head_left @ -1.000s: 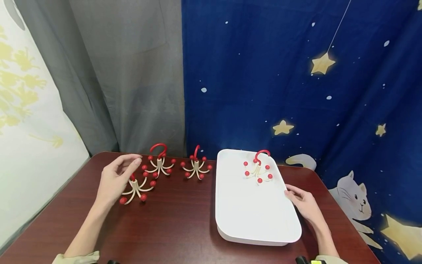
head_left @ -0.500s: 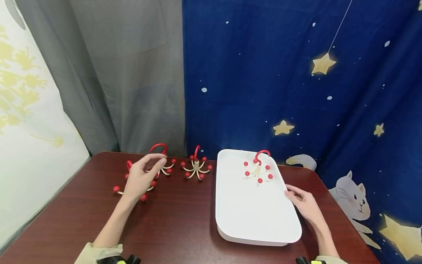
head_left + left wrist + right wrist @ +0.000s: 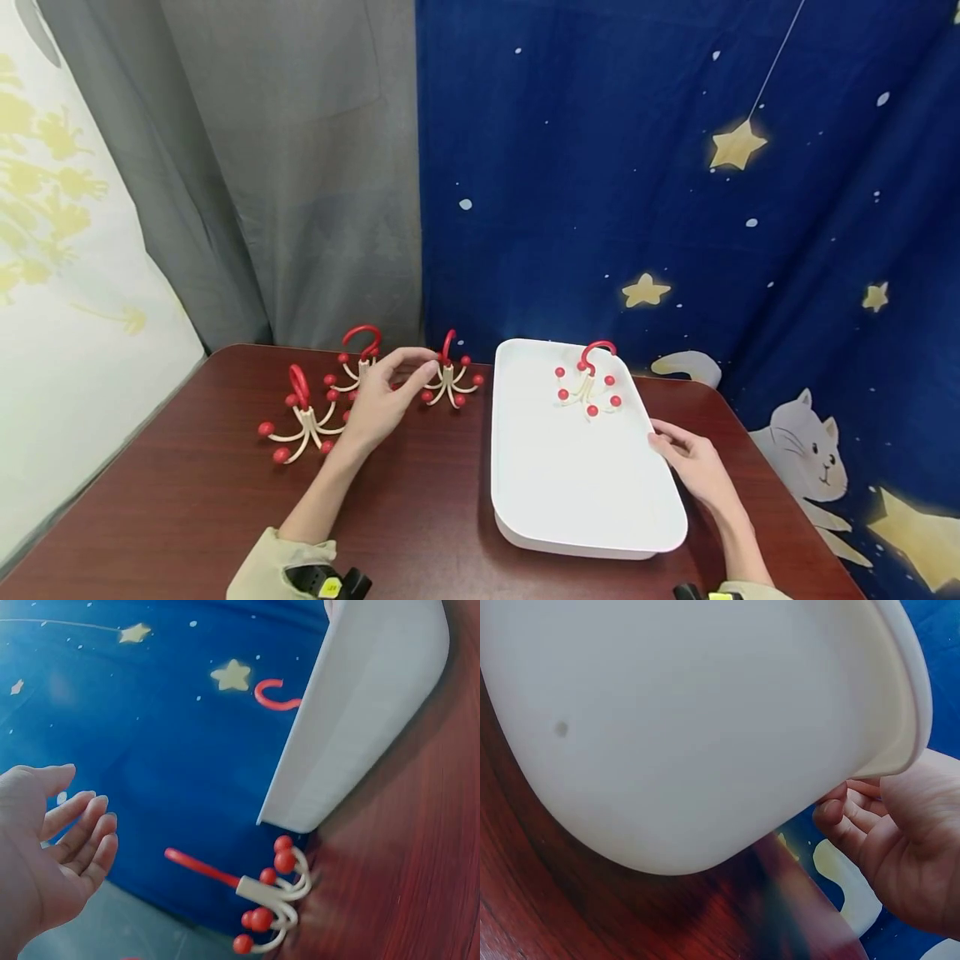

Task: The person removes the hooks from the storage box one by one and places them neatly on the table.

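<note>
Left hand [image 3: 384, 398] shifted toward three o'clock, now at ball-tipped claw hook's [image 3: 447, 377] nine o'clock, fingers loosely wide; right hand [image 3: 697, 468] unmoved, fingers pinching white tray [image 3: 588, 487] at three o'clock.

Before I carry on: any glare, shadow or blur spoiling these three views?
Head: evenly lit, though the white tray looks nearly washed out, with a soft shadow on the table; left wrist: slightly soft and hazy, but the red-tipped hanger still reads clearly; right wrist: dimmer, the tray greyish, with a smeary reflection towards the table's edge.
</note>
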A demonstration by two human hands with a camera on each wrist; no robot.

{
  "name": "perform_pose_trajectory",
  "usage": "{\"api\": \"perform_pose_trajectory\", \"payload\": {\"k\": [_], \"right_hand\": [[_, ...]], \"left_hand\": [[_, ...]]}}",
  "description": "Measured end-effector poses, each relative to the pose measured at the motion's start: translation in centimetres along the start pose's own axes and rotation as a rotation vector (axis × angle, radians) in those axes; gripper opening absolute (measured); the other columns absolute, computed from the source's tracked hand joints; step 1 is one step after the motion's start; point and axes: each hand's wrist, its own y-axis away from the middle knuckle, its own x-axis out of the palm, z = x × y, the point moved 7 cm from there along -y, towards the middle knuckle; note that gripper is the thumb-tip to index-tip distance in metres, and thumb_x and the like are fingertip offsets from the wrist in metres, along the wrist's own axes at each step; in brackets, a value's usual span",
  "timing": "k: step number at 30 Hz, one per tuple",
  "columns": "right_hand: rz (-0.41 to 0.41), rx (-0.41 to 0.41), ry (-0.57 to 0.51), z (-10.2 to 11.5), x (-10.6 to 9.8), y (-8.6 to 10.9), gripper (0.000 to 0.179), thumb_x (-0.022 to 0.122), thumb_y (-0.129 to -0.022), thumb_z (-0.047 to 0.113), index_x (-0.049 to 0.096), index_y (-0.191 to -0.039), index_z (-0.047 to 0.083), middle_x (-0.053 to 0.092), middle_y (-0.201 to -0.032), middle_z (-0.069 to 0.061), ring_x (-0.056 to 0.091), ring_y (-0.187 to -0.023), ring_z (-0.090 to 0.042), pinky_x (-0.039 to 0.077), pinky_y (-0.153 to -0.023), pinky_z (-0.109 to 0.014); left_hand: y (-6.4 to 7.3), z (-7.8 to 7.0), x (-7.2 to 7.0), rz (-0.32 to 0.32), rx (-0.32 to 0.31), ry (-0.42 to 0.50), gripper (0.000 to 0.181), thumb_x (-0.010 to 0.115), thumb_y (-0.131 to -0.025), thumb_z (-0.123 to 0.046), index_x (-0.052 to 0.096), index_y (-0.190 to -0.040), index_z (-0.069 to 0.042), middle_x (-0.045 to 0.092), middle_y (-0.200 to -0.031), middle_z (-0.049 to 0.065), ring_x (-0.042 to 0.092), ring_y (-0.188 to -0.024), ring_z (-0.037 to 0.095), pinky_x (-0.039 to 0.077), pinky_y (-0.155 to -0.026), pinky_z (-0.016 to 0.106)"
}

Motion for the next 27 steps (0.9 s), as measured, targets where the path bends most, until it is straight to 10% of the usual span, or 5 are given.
{"api": "perform_pose_trajectory", "payload": {"k": [7, 27], "right_hand": [[0.001, 0.016, 0.000, -0.2, -0.1, 0.1, 0.053, 0.064, -0.102, 0.028, 0.054, -0.140, -0.006, 0.068, -0.115, -0.022, 0.067, -0.087, -0.012, 0.056, -0.073, -0.023], [-0.006, -0.010, 0.019, -0.2, -0.1, 0.0, 0.053, 0.063, -0.102, 0.032, 0.055, -0.140, -0.004, 0.068, -0.114, -0.022, 0.068, -0.088, -0.013, 0.056, -0.074, -0.024]], "left_hand": [[-0.3, -1.2, 3.1, 0.034, -0.063, 0.003, 0.023, 0.069, -0.097, -0.010, 0.069, -0.117, 0.001, 0.071, -0.109, 0.015, 0.067, -0.097, 0.032, 0.053, -0.080, 0.029], [-3.1, -0.2, 8.7, 0.078, -0.047, 0.047, 0.025, 0.071, -0.096, -0.023, 0.070, -0.114, -0.006, 0.071, -0.101, 0.005, 0.066, -0.094, 0.018, 0.052, -0.082, 0.027]]}}
